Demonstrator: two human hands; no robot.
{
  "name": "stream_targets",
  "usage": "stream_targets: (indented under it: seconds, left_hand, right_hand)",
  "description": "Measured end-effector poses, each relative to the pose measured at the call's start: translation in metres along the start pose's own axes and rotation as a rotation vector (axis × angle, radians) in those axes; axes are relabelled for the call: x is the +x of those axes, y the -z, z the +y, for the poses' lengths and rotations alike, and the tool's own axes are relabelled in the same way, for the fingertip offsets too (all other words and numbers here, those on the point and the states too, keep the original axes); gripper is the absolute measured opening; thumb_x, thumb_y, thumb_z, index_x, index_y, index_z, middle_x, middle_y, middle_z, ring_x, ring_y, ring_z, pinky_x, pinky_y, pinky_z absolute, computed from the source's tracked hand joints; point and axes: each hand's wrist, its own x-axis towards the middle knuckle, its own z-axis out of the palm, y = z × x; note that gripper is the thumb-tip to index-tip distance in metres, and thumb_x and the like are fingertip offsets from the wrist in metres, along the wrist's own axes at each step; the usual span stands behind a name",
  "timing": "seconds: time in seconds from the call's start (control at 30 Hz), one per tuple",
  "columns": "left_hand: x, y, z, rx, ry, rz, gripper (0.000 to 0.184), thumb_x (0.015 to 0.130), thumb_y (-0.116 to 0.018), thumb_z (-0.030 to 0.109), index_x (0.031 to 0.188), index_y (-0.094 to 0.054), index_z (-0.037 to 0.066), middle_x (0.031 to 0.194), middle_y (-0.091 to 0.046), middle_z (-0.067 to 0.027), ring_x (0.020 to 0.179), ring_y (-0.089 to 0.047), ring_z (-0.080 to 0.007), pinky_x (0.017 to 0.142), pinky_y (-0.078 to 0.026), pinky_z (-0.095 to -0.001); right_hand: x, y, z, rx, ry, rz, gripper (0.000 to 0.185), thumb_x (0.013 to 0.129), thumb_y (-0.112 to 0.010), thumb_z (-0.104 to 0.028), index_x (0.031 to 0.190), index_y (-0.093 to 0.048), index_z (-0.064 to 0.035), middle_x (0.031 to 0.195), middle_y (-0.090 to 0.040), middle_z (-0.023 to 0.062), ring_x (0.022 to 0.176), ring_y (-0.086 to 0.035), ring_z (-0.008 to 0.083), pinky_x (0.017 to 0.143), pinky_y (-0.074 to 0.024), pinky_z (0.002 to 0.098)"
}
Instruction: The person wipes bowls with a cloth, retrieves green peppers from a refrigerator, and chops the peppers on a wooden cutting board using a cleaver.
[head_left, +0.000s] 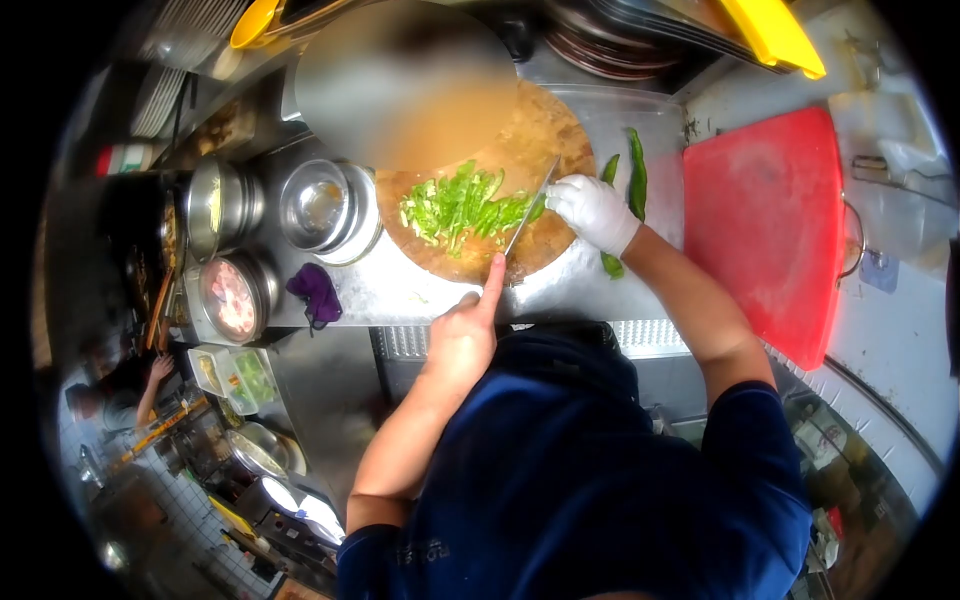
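Observation:
My left hand point(464, 338) is bare and closed round the handle of a kitchen knife point(531, 207), its index finger stretched toward the blade. The blade slants across a round wooden chopping board point(430, 255). Left of it lies a heap of sliced green pepper point(465, 205). My right hand point(592, 212), in a white glove, has its fingers curled on the uncut end of a green pepper, close against the blade. A long whole green pepper point(637, 175) lies beyond the glove, and another pepper point(612, 265) shows partly below my wrist.
Stacked metal bowls point(316, 205) and a purple cloth point(316, 293) are left of the board. Further left sit a bowl of pale pink pieces point(232, 298) and a clear tub of greens point(250, 378). At right leans a red cutting board point(770, 220). A co-worker point(125, 400) stands far left.

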Motion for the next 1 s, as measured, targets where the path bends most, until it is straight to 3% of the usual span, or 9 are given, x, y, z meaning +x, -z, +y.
stream_targets:
  seconds: [0.23, 0.33, 0.4, 0.5, 0.63, 0.7, 1.0]
  left_hand:
    - [0.007, -0.008, 0.001, -0.019, 0.005, -0.007, 0.097, 0.078, -0.062, -0.008, 0.167, -0.032, 0.017, 0.078, -0.068, -0.0195, 0.064, -0.069, -0.0367, 0.064, -0.058, -0.0491]
    - [0.030, -0.015, 0.008, 0.023, 0.094, -0.110, 0.096, 0.079, -0.061, -0.008, 0.167, -0.031, 0.017, 0.078, -0.068, -0.0204, 0.065, -0.069, -0.0376, 0.065, -0.058, -0.0493]
    - [0.028, -0.022, 0.001, -0.012, 0.073, -0.046, 0.095, 0.080, -0.060, -0.007, 0.167, -0.032, 0.019, 0.072, -0.066, -0.0187, 0.066, -0.069, -0.0382, 0.065, -0.058, -0.0494]
    - [0.018, -0.015, -0.002, -0.024, 0.041, 0.039, 0.094, 0.081, -0.060, -0.007, 0.167, -0.033, 0.020, 0.072, -0.065, -0.0178, 0.066, -0.070, -0.0382, 0.065, -0.059, -0.0491]
    - [0.005, -0.004, 0.002, 0.004, -0.016, 0.072, 0.097, 0.079, -0.062, -0.008, 0.167, -0.032, 0.018, 0.081, -0.068, -0.0191, 0.067, -0.069, -0.0373, 0.064, -0.058, -0.0498]
    - [0.003, -0.003, 0.003, 0.019, -0.012, 0.051, 0.097, 0.078, -0.063, -0.008, 0.167, -0.032, 0.018, 0.081, -0.068, -0.0182, 0.067, -0.069, -0.0368, 0.064, -0.058, -0.0493]
    - [0.003, -0.010, -0.001, -0.012, 0.002, 0.053, 0.093, 0.081, -0.061, -0.007, 0.166, -0.034, 0.018, 0.082, -0.067, -0.0186, 0.067, -0.069, -0.0376, 0.065, -0.059, -0.0494]
  right_hand:
    - [0.002, 0.002, -0.001, 0.007, -0.005, 0.004, 0.022, 0.080, -0.070, -0.004, 0.102, -0.073, -0.0067, 0.110, -0.073, 0.0090, 0.107, -0.068, 0.0302, 0.090, -0.0587, 0.0397]
    - [0.003, 0.002, -0.001, 0.010, -0.016, -0.023, 0.022, 0.082, -0.067, -0.005, 0.103, -0.074, -0.0073, 0.110, -0.073, 0.0090, 0.108, -0.067, 0.0294, 0.092, -0.0579, 0.0396]
    - [0.000, 0.002, -0.002, 0.008, -0.031, -0.049, 0.023, 0.087, -0.061, -0.007, 0.106, -0.074, -0.0082, 0.111, -0.072, 0.0083, 0.109, -0.065, 0.0275, 0.096, -0.0561, 0.0393]
    - [0.004, 0.009, -0.004, 0.003, -0.024, -0.101, 0.023, 0.086, -0.061, -0.007, 0.104, -0.074, -0.0079, 0.110, -0.072, 0.0086, 0.109, -0.065, 0.0282, 0.095, -0.0563, 0.0396]
    - [0.004, 0.007, -0.002, -0.007, 0.015, -0.046, 0.021, 0.085, -0.064, -0.007, 0.103, -0.074, -0.0073, 0.109, -0.072, 0.0094, 0.108, -0.066, 0.0297, 0.093, -0.0567, 0.0398]
    - [0.003, 0.006, -0.001, 0.002, 0.002, -0.065, 0.019, 0.084, -0.069, -0.006, 0.103, -0.073, -0.0065, 0.109, -0.072, 0.0102, 0.106, -0.067, 0.0319, 0.091, -0.0578, 0.0409]
    - [0.004, 0.008, -0.003, 0.043, -0.015, -0.003, 0.016, 0.085, -0.071, -0.007, 0.101, -0.075, -0.0059, 0.108, -0.073, 0.0098, 0.105, -0.067, 0.0319, 0.093, -0.0570, 0.0414]
